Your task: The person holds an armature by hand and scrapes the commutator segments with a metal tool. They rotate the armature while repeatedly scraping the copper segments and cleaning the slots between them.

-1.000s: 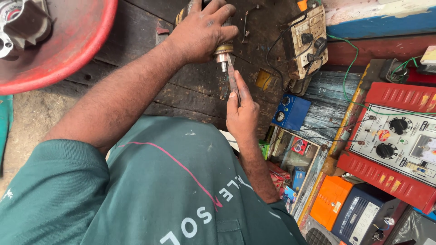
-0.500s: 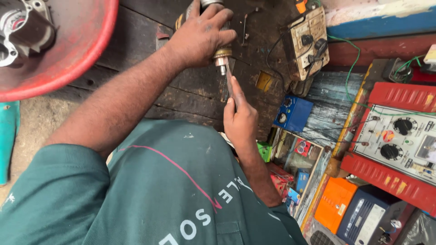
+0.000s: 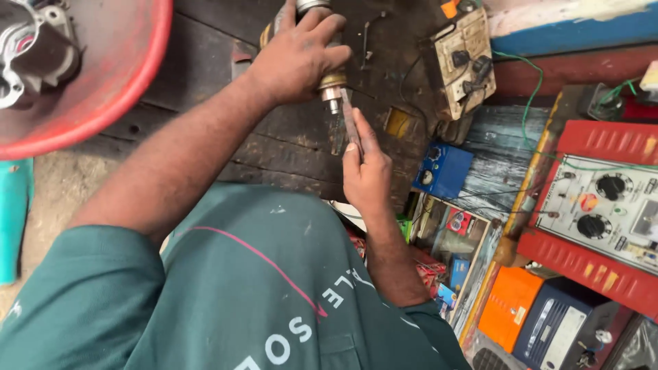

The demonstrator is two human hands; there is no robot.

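Nearest to me: my green shirt (image 3: pixel 260 294) fills the lower frame and hides my lap and whatever lies under it.

Right hand (image 3: pixel 367 179): just above the shirt edge, fingers closed together round the lower end of a thin flat metal strip (image 3: pixel 351 123). The strip stands nearly upright, and its top end touches the brass tip of the motor part (image 3: pixel 331 83).

Left hand (image 3: pixel 298 58): farther out, wrapped tight round the motor part, fingers clamped over its body. The brass end pokes out below my fingers. The part sits over the dark wooden bench (image 3: pixel 205 75), near the bench's middle; I cannot tell whether it rests on the wood or is held clear.

Room to move: bare boards show between my forearm and the red tub (image 3: pixel 130 103), whose rim cuts in from the upper left. A grey metal housing (image 3: pixel 34 48) lies inside it. To the right of my right hand the bench edge drops to a crowded shelf: a blue box (image 3: pixel 442 171) just beside, open boxes of small parts (image 3: pixel 452 233) below it.

Farther right: a socket board (image 3: pixel 466 62) near the bench's far edge, a red and white meter (image 3: pixel 603 212) with two black knobs, and an orange box (image 3: pixel 510 305) at the lower corner. A green wire (image 3: pixel 524 103) runs between board and meter.
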